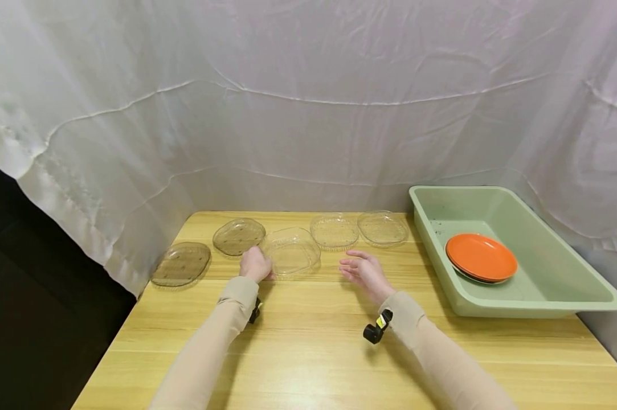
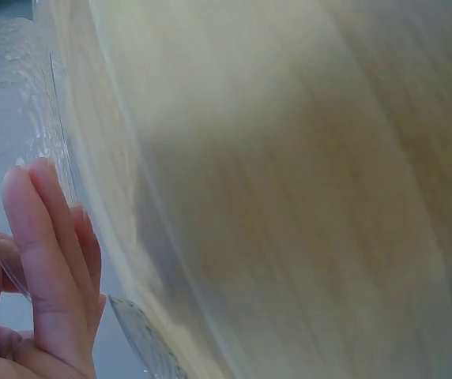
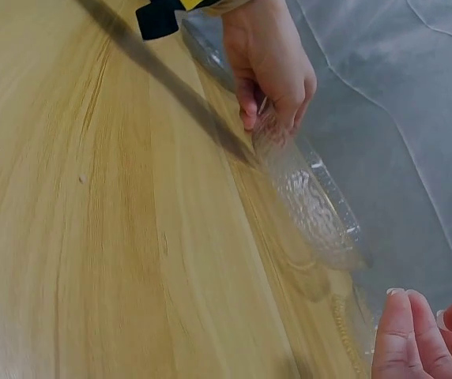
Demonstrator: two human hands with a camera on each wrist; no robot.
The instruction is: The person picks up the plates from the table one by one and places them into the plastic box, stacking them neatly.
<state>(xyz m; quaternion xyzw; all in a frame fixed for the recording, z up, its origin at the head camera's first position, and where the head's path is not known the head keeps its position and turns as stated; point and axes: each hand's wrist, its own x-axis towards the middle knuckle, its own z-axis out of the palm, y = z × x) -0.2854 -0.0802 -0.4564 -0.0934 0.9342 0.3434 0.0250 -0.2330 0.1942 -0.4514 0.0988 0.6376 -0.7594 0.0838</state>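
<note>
My left hand [image 1: 256,264] pinches the near-left rim of a clear plastic plate [image 1: 291,251]. In the left wrist view the thumb lies on one side of the rim and the fingers [image 2: 48,245] on the other. The right wrist view has this plate [image 3: 313,201] tilted over the wood, with its shadow below. To the right of the plate, my right hand [image 1: 367,274] hovers with fingers loosely bent and nothing between them. Two more clear plates [image 1: 335,230] [image 1: 383,228] lie behind, near the table's back edge.
Two brownish see-through plates [image 1: 238,236] [image 1: 182,263] lie at the left of the wooden table [image 1: 308,353]. At the right stands a green tub [image 1: 549,304] with orange plates [image 1: 481,257] stacked inside. A pale curtain [image 1: 308,131] hangs behind the table.
</note>
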